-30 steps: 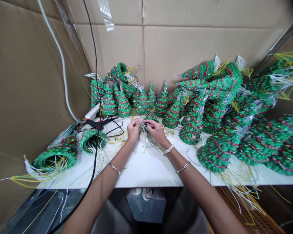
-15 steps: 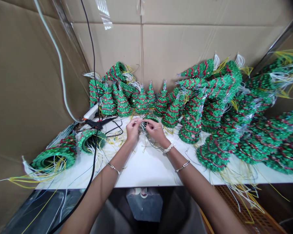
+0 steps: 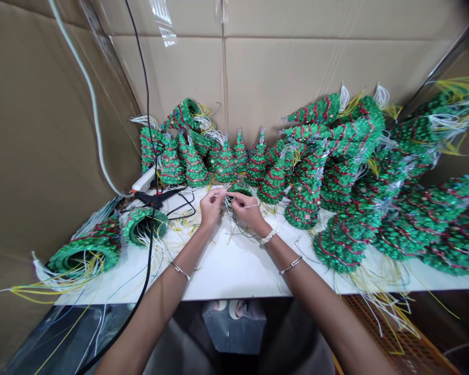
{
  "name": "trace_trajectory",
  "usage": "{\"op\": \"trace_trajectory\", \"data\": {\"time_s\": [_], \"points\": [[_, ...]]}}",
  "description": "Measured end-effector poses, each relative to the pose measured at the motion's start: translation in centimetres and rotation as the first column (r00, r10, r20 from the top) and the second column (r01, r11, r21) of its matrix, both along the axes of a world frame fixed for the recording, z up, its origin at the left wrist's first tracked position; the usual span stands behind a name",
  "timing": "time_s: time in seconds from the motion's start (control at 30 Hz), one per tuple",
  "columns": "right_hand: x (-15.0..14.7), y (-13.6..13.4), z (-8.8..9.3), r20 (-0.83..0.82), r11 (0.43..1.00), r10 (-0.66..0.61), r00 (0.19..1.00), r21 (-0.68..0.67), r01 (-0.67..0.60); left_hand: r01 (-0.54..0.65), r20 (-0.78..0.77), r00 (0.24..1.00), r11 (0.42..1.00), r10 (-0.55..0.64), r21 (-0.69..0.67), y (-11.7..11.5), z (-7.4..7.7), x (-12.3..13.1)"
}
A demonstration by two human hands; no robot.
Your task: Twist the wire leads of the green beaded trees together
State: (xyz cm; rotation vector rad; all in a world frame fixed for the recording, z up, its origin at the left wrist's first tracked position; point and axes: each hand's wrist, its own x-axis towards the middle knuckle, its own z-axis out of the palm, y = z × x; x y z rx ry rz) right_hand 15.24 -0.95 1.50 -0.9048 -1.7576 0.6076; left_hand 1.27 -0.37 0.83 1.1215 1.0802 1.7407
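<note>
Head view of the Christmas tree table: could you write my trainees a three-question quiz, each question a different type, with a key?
1. True or false: the white wristband is on the left wrist.
2. The left hand pinches: (A) a black cable; (B) thin white wires; (C) an orange crate.
3. Fill in: the green Christmas trees are wound with ____ garland.

Key: 1 False, it is on the right; 2 B; 3 red.

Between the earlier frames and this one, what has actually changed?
Only the framing: the scene sits slightly farther left in the picture. Nothing was visibly taken hold of or let go. The left hand still pinches the white wires, the right hand beside it still holds a thin white piece, and the green trees stay put.
</note>
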Motion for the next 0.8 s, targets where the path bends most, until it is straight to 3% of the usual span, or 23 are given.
{"op": "trace_trajectory", "data": {"time_s": [0.3, 0.43, 0.6, 0.7, 0.8], "points": [[0.0, 0.2, 0.1, -0.092, 0.995, 0.050, 0.995, -0.078, -0.058, 0.090, -0.017, 0.996, 0.996, -0.090, -0.025, 0.0, 0.3, -0.6], [-0.4, 0.0, 0.7, -0.304, 0.961, 0.118, 0.945, -0.205, -0.186, 0.064, 0.071, 0.996, 0.997, -0.061, -0.044, 0.1, 0.3, -0.5], [-0.5, 0.1, 1.2, -0.525, 0.926, 0.135, 0.840, -0.234, -0.295, 0.043, 0.176, 0.984, 0.997, -0.032, -0.058, 0.7, -0.6, -0.7], [-0.3, 0.4, 1.0, -0.473, 0.944, 0.108, 0.875, -0.228, -0.239, 0.032, 0.177, 0.984, 0.998, -0.023, -0.049, 0.9, -0.8, -0.8], [-0.1, 0.3, 0.9, -0.348, 0.981, 0.010, 0.938, -0.180, -0.078, 0.019, 0.161, 0.987, 0.999, -0.011, -0.045, 0.8, -0.6, -0.9]]}}
